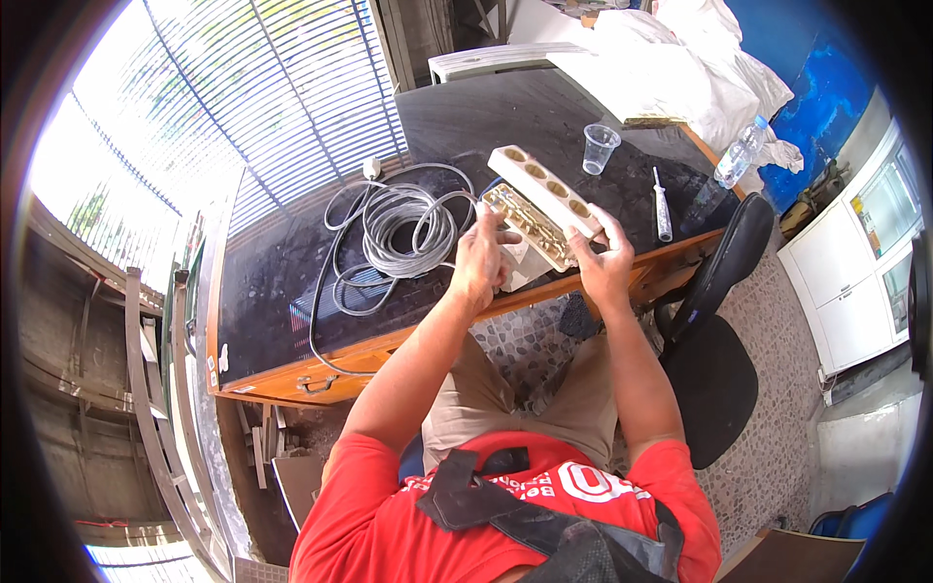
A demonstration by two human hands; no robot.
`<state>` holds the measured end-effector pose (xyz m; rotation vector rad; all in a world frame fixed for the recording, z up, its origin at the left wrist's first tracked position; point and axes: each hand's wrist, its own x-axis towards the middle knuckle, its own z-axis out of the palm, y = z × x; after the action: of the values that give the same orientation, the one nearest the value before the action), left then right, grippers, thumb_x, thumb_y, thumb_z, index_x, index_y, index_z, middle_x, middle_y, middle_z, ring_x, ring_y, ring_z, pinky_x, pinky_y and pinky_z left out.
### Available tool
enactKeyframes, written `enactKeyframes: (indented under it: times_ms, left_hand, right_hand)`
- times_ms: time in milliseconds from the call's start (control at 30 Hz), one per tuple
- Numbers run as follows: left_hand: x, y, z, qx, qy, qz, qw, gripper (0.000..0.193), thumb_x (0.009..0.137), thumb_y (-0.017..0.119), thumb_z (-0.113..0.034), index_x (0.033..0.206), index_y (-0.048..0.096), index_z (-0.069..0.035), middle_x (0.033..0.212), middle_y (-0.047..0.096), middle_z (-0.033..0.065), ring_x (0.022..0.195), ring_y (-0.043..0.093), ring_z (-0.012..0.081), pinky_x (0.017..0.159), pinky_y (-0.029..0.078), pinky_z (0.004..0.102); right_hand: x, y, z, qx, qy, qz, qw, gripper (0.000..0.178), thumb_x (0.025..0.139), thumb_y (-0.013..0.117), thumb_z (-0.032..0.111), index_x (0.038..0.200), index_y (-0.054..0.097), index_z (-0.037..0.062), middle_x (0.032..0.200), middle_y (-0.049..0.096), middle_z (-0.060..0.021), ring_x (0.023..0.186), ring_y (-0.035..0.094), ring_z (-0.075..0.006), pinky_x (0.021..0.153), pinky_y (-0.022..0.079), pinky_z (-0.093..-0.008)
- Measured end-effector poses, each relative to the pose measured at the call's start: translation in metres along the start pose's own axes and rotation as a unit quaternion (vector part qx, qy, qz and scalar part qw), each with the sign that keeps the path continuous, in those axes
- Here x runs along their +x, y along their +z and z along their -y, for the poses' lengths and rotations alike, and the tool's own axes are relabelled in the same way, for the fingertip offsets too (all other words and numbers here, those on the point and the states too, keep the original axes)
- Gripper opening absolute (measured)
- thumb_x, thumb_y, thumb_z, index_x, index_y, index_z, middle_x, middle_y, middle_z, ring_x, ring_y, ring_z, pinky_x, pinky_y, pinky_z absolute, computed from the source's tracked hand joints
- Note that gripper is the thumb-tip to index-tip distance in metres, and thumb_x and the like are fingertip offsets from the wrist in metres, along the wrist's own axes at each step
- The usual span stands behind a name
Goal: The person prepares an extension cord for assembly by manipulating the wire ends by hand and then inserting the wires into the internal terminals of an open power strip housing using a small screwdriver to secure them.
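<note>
An opened power strip is held over the desk's front edge. Its white socket cover (546,185) has a row of round sockets and is tilted up on the far side. Nearer me lies the base (533,229), its brass contact strips exposed. My right hand (604,260) is closed around the right end of both parts, thumb on top. At the base's left end, my left hand (479,260) has its fingers closed on the edge, partly hidden. A grey cable (408,233) lies coiled beside the left hand, its end running up toward that hand.
On the dark desk (457,117) stand a clear plastic cup (600,149) and a screwdriver (663,212) lies to the right. A plastic bottle (741,154) lies near the right edge. White sacks (671,68) are behind. A black chair (719,389) stands at my right.
</note>
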<state>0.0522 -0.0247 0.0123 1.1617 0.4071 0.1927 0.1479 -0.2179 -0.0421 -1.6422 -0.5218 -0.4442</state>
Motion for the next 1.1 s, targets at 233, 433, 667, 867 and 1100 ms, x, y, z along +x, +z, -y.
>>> enactKeyframes:
  times_ms: [233,433,667,867,1100]
  left_hand:
    - [-0.016,-0.02,0.001,-0.064,0.051,0.038,0.996,0.04,0.116,0.05,-0.039,0.129,0.062,-0.004,0.087,0.063,0.0027,0.055,0.045,0.0078,0.044,0.034,0.0255]
    - [-0.05,-0.01,0.018,-0.145,-0.024,0.106,0.984,0.016,0.109,0.067,-0.021,0.114,0.065,-0.006,0.09,0.064,0.0021,0.074,0.065,0.0123,0.06,0.058,0.0313]
    - [-0.064,-0.001,0.036,-0.127,-0.031,0.065,0.989,0.012,0.109,0.066,-0.02,0.111,0.065,-0.008,0.095,0.067,0.0034,0.078,0.067,0.015,0.066,0.06,0.0332]
    - [-0.061,-0.012,0.036,-0.166,-0.052,0.025,0.984,0.012,0.109,0.067,-0.021,0.111,0.065,-0.009,0.099,0.069,0.0026,0.079,0.07,0.016,0.06,0.06,0.0339]
    - [-0.057,-0.016,0.031,-0.173,-0.069,-0.012,0.982,0.012,0.109,0.067,-0.022,0.113,0.066,-0.011,0.099,0.069,0.0011,0.072,0.066,0.0129,0.051,0.046,0.0275]
  right_hand:
    - [0.022,-0.029,-0.013,-0.152,-0.058,-0.04,0.986,0.047,0.088,0.088,0.017,0.129,0.07,0.0025,0.126,0.072,-0.0141,0.114,0.071,-0.0299,0.095,0.056,-0.0406]
    - [0.02,-0.036,-0.026,-0.195,-0.066,-0.029,0.978,0.049,0.086,0.087,0.013,0.13,0.069,0.0014,0.128,0.071,-0.0159,0.118,0.07,-0.0348,0.101,0.055,-0.0439]
    - [0.014,-0.045,-0.037,-0.155,-0.136,-0.054,0.977,0.049,0.086,0.087,0.008,0.13,0.068,-0.0005,0.13,0.07,-0.0179,0.119,0.069,-0.0351,0.104,0.055,-0.045]
    - [0.003,-0.062,-0.015,-0.155,-0.147,-0.068,0.975,0.048,0.087,0.085,0.005,0.131,0.067,-0.0029,0.131,0.07,-0.02,0.121,0.069,-0.0356,0.105,0.054,-0.0445]
    - [-0.006,-0.079,-0.004,-0.149,-0.119,-0.107,0.976,0.046,0.088,0.085,0.003,0.13,0.067,-0.0047,0.131,0.069,-0.0197,0.12,0.069,-0.0316,0.104,0.054,-0.043]
